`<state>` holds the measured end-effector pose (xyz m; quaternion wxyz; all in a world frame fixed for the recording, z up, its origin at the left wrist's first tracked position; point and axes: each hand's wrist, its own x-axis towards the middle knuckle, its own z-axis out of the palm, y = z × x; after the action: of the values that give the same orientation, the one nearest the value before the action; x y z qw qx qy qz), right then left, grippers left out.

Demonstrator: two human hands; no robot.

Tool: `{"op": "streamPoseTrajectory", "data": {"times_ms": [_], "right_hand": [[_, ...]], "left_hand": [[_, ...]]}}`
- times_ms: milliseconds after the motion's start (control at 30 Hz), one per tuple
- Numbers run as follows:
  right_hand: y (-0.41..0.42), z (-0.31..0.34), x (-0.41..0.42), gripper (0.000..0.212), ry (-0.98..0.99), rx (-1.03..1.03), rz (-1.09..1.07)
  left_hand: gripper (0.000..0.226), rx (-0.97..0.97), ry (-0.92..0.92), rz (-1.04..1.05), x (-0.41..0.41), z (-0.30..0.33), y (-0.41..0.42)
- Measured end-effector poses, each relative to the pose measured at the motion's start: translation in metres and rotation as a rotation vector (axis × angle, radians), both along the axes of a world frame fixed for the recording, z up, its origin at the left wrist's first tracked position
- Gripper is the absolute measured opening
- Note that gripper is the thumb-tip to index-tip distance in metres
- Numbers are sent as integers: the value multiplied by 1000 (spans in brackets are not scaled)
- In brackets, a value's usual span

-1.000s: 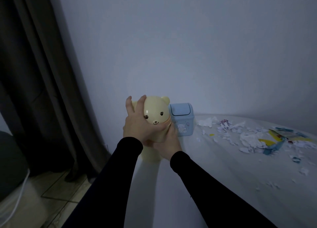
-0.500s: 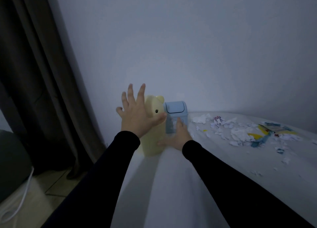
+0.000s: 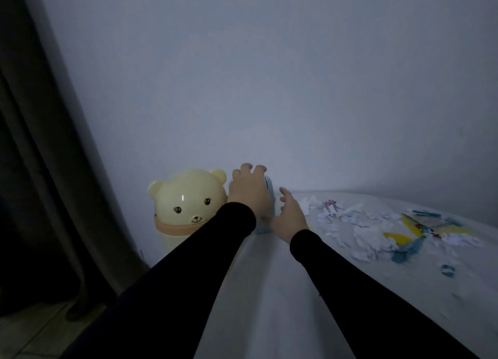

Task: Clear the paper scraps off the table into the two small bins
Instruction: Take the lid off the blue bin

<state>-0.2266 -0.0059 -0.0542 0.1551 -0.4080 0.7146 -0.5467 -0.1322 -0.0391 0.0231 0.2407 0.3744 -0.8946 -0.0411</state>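
The cream bear-shaped bin (image 3: 186,205) stands free at the table's far left corner, facing me. Right beside it is the small blue bin (image 3: 270,197), mostly hidden behind my left hand (image 3: 249,190), which lies over its top with fingers curled around the far edge. My right hand (image 3: 289,218) is at the blue bin's right side, fingers spread and holding nothing, thumb near the bin's lower part. A heap of torn paper scraps (image 3: 363,229), white with yellow and blue pieces, lies to the right on the white table (image 3: 269,291).
A plain wall runs close behind the bins and the table. A dark curtain (image 3: 40,170) hangs at the left, with tiled floor (image 3: 32,331) below it. The table's left edge drops off just beside the bear bin.
My left hand has let go of the bear bin and moved right onto the blue bin. My right hand has shifted to the blue bin's right side. The bear bin now faces me.
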Motion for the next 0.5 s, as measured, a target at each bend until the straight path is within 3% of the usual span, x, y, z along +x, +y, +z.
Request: {"op": "streamPoseTrajectory", "data": {"times_ms": [133,333,433,500], "right_hand": [[-23,-7,-10,93,46,5,50],[-39,-20,-12,69,-60,-64,-29],[-38,-24,-15,91,-122,-46,19],[-31,-20,-17,93,-117,-3,67]], "left_hand": [[65,20,-131,214,-28,-9,-24],[90,170,-117,209,-32,-20,-41],[83,143,-42,198,-31,-27,-37],[79,144,36,175,-30,-30,-34]]}}
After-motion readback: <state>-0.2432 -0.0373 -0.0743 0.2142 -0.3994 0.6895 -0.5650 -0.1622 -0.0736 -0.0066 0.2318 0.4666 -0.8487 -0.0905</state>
